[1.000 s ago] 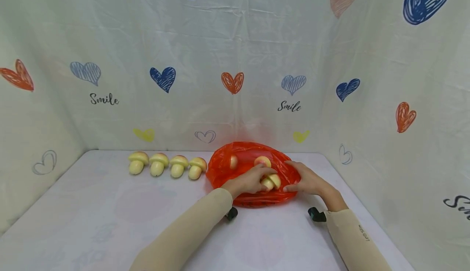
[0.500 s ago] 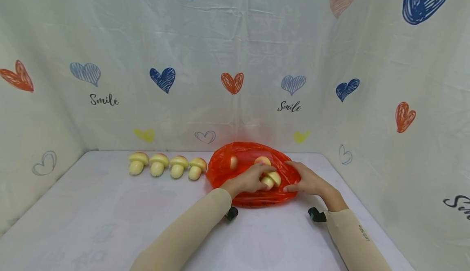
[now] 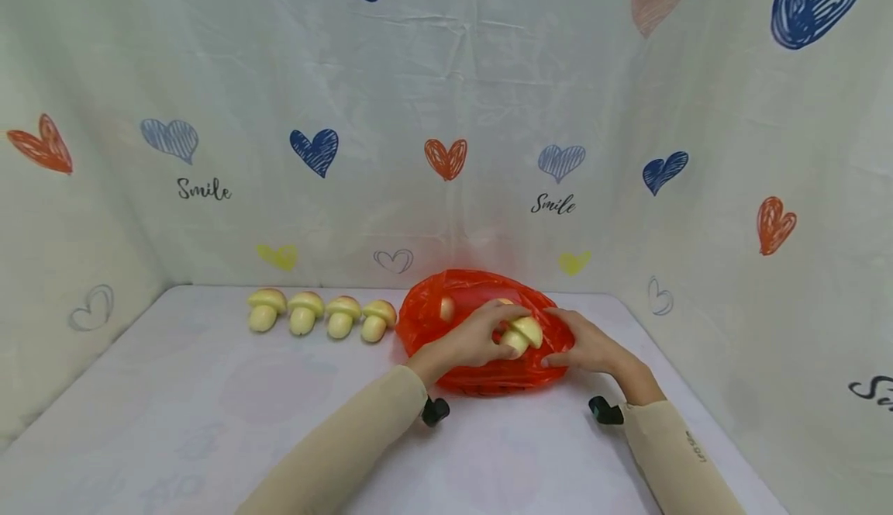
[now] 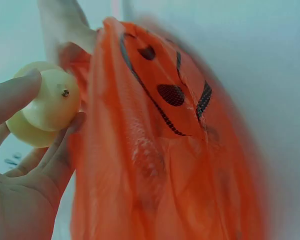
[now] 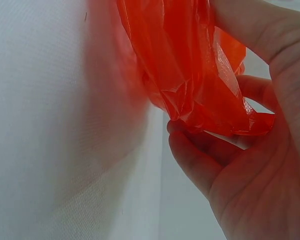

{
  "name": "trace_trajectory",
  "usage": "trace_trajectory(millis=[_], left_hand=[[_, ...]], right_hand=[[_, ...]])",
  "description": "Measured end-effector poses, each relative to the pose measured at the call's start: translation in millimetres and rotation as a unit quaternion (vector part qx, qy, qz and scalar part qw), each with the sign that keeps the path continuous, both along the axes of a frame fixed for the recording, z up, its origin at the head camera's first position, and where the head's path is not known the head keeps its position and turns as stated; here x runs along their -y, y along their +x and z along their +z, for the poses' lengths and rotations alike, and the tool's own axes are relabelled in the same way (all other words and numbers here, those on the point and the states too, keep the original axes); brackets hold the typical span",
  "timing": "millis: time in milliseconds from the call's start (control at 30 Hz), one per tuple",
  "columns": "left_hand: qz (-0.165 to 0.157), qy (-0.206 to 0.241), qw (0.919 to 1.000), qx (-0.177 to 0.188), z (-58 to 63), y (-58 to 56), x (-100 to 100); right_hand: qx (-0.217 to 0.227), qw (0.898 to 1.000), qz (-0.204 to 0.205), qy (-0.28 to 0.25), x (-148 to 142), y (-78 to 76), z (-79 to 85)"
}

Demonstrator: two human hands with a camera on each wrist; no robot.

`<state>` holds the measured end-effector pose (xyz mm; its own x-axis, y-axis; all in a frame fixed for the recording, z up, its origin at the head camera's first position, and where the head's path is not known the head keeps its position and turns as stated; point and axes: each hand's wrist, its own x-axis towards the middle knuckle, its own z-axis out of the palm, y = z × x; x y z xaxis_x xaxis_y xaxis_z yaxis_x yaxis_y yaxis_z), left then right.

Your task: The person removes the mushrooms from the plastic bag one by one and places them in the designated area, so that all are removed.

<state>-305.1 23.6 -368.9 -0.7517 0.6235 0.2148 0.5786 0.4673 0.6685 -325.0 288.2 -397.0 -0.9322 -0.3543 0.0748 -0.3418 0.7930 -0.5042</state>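
My left hand (image 3: 470, 340) pinches a pale yellow toy mushroom (image 3: 522, 335) between thumb and fingers, over the mouth of a red plastic bag (image 3: 422, 313). In the left wrist view the thumb lies on one side of the mushroom (image 4: 55, 102) and the fingers on the other, with the bag (image 4: 140, 165) close beside it. At the bag's right side my right hand (image 3: 596, 347) holds its rim. The right wrist view shows the right hand (image 5: 255, 185) with thumb and fingers around the bag's thin plastic (image 5: 175, 60). Another rounded piece (image 3: 447, 309) shows inside the bag.
Several matching toy mushrooms (image 3: 302, 313) stand in a row left of the bag, caps toward the back. The white table (image 3: 209, 422) meets a hanging cloth (image 3: 391, 212) printed with hearts behind and at the sides. Black wrist devices (image 3: 605, 411) sit below both hands.
The left hand has lifted the mushroom slightly up and to the right from the bag's contents. My right hand keeps its hold on the bag. The head view has shifted a little.
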Motion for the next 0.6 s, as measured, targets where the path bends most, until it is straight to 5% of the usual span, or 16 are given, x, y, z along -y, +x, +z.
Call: trace_trajectory(millis=[600], left_hand=[[-0.037,0.117,0.9908,-0.056,13.8,52.5,65]], right_hand=[[-0.016,1.000,-0.001,0.013,0,-0.6,-0.7]])
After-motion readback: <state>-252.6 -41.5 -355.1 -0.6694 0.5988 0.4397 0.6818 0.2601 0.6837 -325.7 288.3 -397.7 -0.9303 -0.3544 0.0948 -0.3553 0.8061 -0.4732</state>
